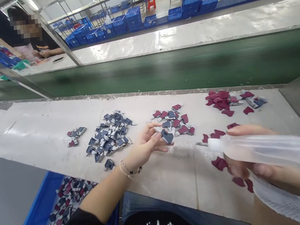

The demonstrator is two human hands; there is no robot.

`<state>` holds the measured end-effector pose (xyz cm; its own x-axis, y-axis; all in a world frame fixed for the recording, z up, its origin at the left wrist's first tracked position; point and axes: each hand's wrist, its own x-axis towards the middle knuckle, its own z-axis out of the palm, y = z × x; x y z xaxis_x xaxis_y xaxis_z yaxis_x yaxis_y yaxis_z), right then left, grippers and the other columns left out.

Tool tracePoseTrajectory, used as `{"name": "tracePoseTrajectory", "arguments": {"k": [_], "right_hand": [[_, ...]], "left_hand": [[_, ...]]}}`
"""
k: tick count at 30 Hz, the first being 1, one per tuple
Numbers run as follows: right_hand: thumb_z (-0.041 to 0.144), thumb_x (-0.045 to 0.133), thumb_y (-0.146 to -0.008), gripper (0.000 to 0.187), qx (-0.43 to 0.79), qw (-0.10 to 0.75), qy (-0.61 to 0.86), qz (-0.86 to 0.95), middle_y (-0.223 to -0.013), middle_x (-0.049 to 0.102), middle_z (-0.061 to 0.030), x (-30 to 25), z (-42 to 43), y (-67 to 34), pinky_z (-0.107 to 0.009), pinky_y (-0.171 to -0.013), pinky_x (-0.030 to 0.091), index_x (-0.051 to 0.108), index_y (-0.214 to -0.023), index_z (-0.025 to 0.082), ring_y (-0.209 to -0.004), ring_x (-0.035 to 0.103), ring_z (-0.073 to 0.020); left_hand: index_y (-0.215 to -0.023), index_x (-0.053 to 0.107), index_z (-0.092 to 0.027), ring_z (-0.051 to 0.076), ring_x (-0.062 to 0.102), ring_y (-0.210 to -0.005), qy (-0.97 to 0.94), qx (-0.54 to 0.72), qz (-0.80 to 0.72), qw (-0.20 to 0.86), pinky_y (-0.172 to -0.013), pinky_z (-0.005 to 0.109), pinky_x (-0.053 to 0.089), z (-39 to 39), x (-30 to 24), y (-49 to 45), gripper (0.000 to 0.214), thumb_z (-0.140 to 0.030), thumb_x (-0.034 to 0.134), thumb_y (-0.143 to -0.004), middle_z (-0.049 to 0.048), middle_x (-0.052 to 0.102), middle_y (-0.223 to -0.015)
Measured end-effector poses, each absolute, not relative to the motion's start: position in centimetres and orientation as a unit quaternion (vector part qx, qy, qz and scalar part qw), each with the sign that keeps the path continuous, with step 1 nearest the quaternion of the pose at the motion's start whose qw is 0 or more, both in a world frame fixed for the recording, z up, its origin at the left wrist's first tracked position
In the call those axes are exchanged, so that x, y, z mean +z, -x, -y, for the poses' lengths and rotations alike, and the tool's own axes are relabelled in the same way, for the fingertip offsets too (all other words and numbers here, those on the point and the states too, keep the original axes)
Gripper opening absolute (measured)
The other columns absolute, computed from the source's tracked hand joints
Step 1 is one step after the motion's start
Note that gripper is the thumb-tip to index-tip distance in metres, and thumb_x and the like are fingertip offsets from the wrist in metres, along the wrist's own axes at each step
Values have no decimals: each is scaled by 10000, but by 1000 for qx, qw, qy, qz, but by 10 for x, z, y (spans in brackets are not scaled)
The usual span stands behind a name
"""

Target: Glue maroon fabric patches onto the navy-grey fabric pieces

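Between the thumb and fingers of my left hand (145, 144) is a small dark blue and white piece (167, 136), held above the white work surface. My right hand (242, 167) is wrapped round a translucent squeeze bottle (265, 149), whose thin metal tip (201, 144) points left toward that piece, apart from it. Just behind my left hand lies a mixed pile of maroon, blue and white pieces (179, 122). Loose maroon pieces (219, 163) lie under and around the bottle, partly hidden by my right hand.
Left of my hand is a large pile of blue and white pieces (109, 135), with a few more (75, 135) beyond. A maroon pile (218, 100) sits back right. A blue bin (40, 211) of pieces stands below the edge. Behind runs a green belt (146, 72); a person (37, 42) sits across it.
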<state>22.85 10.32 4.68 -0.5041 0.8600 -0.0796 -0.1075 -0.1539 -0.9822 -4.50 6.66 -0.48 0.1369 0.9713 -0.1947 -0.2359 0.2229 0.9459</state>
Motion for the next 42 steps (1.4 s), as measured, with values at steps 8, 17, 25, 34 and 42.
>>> {"name": "tracePoseTrajectory", "arguments": {"k": [8, 17, 25, 34, 42], "right_hand": [[283, 789, -752, 296, 550, 353, 374, 658, -902, 703, -27, 33, -117, -212, -283, -557, 552, 699, -1033, 309, -694, 672, -186], [306, 755, -743, 239, 380, 360, 441, 729, -693, 628, 40, 35, -95, -194, -261, -422, 465, 542, -846, 276, -521, 601, -147], [241, 710, -759, 183, 324, 325, 416, 785, -638, 593, 56, 39, -93, -177, -252, -456, 477, 534, -807, 241, -513, 604, -117], [262, 685, -824, 189, 299, 323, 405, 801, -672, 598, 59, 40, -91, -180, -229, -515, 486, 500, -798, 241, -552, 612, -97], [298, 724, -828, 215, 292, 320, 387, 814, -711, 618, 60, 35, -86, -177, -222, -498, 469, 518, -835, 235, -538, 597, -79]], "left_hand": [[-1165, 478, -290, 117, 666, -852, -368, 474, -378, 705, -702, 203, 560, -79, -28, 17, 587, -132, 821, -715, 20, 514, -1143], [-1133, 477, -273, 86, 654, -779, -448, 456, -419, 645, -721, 194, 572, -61, -27, 12, 490, -120, 774, -773, 0, 582, -1035], [-1132, 517, -258, 93, 643, -804, -512, 444, -417, 606, -755, 204, 570, -59, -22, 12, 474, -124, 781, -762, 11, 631, -1045], [-1132, 526, -240, 97, 650, -799, -533, 451, -414, 584, -757, 202, 574, -60, -22, 11, 463, -117, 776, -762, 25, 649, -1032], [-1147, 535, -249, 83, 623, -772, -528, 457, -419, 581, -748, 191, 564, -60, -28, 13, 489, -99, 779, -751, 27, 645, -1068]]}}
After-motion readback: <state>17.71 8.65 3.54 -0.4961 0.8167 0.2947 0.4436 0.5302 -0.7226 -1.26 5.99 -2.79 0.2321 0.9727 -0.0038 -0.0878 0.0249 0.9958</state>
